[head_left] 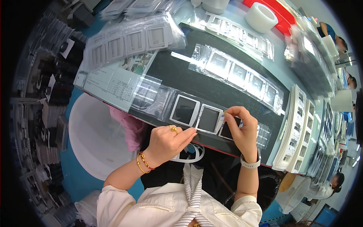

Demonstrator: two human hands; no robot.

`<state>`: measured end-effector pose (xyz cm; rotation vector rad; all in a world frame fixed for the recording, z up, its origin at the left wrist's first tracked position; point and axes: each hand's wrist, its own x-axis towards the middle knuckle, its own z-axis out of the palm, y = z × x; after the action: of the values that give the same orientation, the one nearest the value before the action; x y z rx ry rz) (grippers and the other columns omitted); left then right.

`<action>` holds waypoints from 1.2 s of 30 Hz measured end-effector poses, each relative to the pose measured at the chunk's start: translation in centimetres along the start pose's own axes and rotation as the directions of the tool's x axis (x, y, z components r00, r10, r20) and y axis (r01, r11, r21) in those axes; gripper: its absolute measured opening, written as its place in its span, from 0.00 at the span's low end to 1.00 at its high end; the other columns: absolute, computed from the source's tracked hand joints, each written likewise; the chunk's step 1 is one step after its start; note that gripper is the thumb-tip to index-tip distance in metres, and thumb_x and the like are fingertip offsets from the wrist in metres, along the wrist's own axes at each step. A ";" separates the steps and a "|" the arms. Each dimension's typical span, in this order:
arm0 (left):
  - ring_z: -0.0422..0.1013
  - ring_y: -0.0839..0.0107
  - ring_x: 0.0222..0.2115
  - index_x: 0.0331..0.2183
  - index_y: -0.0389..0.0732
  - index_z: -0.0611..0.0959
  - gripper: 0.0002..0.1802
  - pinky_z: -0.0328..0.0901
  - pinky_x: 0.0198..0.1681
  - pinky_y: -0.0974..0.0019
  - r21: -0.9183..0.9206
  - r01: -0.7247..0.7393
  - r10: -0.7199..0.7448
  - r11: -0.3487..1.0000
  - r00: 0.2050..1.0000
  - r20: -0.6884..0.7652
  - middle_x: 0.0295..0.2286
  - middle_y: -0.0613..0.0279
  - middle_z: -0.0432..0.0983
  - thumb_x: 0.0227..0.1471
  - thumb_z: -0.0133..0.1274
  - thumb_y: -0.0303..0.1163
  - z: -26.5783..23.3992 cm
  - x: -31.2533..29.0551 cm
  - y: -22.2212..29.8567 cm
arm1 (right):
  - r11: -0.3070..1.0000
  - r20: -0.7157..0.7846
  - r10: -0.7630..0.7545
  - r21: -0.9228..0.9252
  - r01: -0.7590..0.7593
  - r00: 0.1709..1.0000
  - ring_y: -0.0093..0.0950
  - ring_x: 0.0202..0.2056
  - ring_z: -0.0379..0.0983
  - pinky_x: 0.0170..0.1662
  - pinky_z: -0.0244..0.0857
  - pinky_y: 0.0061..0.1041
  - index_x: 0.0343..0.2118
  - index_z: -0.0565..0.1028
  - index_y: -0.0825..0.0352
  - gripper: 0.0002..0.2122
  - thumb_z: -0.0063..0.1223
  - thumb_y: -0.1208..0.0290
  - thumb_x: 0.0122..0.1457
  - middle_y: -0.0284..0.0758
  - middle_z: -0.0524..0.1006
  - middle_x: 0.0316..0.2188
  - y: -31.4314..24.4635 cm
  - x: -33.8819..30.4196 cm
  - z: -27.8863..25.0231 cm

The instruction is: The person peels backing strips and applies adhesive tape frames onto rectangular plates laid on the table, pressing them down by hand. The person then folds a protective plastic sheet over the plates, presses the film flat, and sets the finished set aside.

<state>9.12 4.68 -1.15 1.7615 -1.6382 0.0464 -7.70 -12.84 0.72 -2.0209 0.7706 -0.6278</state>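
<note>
The biggest thing here is the desk (170, 73), dark across the middle of the frame. At lower left, past its edge, there's a big white tub (85, 151). Upper left has a pile of bagged frames (126, 41), and stacked pale frame strips (293, 128) stand along the right side. Anyone hoping for labels: a printed sheet (109, 85) sits left of the dark area with a table and some photos, but the print's too small for me to read. Right of center in the upper half is a strip of 4 white frames (240, 72) in clear film.

Now the hands. The left hand (166, 142) is pinched narrow, fingertips on the lower left corner of the middle frame (199, 118). The right hand (242, 130) is narrow too, thumb and index fingertip together at that frame's upper right corner. That middle frame lies near the desk's front edge, just below center of the picture, between the left frame (175, 109) and a 3rd frame (226, 135) partly covered by the right hand. Smallest bit: blue marks along the middle frame's border, not legible.
</note>
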 end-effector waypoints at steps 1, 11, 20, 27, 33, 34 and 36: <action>0.66 0.75 0.13 0.31 0.43 0.87 0.06 0.59 0.16 0.71 0.008 -0.002 0.002 1.000 1.000 -0.001 0.13 0.71 0.68 0.47 0.67 0.29 0.0 0.0 0.0 | 1.000 0.000 0.001 0.004 -0.001 1.000 0.29 0.32 0.74 0.41 0.67 0.27 0.34 0.79 0.68 0.04 0.61 0.80 0.56 0.33 0.80 0.29 0.0 0.0 0.0; 0.63 0.75 0.12 0.34 0.48 0.89 0.10 0.56 0.16 0.70 0.004 -0.068 0.068 0.998 0.998 -0.002 0.13 0.73 0.62 0.44 0.69 0.32 0.9 0.0 0.9 | 1.000 -0.012 0.000 -0.014 0.000 1.000 0.30 0.32 0.74 0.40 0.67 0.27 0.34 0.79 0.67 0.04 0.61 0.80 0.55 0.33 0.80 0.29 0.0 0.0 0.0; 0.67 0.76 0.13 0.37 0.48 0.88 0.11 0.62 0.17 0.72 -0.020 -0.059 0.061 0.998 0.992 0.111 0.14 0.73 0.65 0.48 0.65 0.35 1.9 1.1 2.5 | 0.999 -0.014 -0.036 -0.027 0.036 0.999 0.30 0.31 0.74 0.39 0.66 0.28 0.34 0.78 0.67 0.04 0.61 0.80 0.55 0.33 0.79 0.28 0.1 0.0 -0.1; 0.66 0.76 0.13 0.36 0.48 0.88 0.13 0.60 0.17 0.70 -0.041 -0.054 0.056 0.998 0.997 0.052 0.13 0.73 0.63 0.45 0.67 0.34 1.8 0.8 2.1 | 0.961 -0.026 -0.242 -0.144 0.236 0.970 0.35 0.40 0.73 0.43 0.67 0.31 0.32 0.78 0.68 0.05 0.61 0.82 0.52 0.36 0.79 0.36 -0.5 0.9 -0.5; 0.67 0.74 0.15 0.35 0.43 0.88 0.10 0.60 0.18 0.70 -0.004 -0.042 0.042 0.999 0.999 -0.030 0.16 0.72 0.68 0.47 0.67 0.30 0.3 -0.4 0.2 | 0.977 -0.016 -0.181 -0.116 0.178 0.983 0.35 0.42 0.73 0.44 0.68 0.31 0.32 0.78 0.69 0.05 0.60 0.83 0.53 0.37 0.79 0.39 -0.4 0.6 -0.5; 0.67 0.74 0.16 0.35 0.43 0.88 0.10 0.60 0.18 0.70 0.017 -0.047 0.047 0.999 0.999 -0.016 0.17 0.71 0.68 0.47 0.67 0.30 0.1 -0.5 0.2 | 0.982 -0.018 -0.165 -0.097 0.162 0.986 0.35 0.42 0.74 0.44 0.69 0.30 0.32 0.78 0.70 0.04 0.60 0.83 0.53 0.37 0.79 0.39 -0.5 0.7 -0.4; 0.67 0.74 0.16 0.35 0.43 0.87 0.10 0.60 0.18 0.69 0.038 -0.051 0.051 0.998 0.999 -0.003 0.17 0.71 0.68 0.47 0.67 0.29 -0.1 -0.5 0.1 | 0.987 -0.016 -0.141 -0.084 0.140 0.990 0.34 0.42 0.74 0.43 0.69 0.30 0.33 0.78 0.70 0.04 0.60 0.83 0.54 0.38 0.79 0.39 -0.6 0.6 -0.4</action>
<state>8.92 5.11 -1.26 1.7465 -1.6895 0.1062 -7.37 -13.20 1.48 -2.1610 0.6808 -0.7101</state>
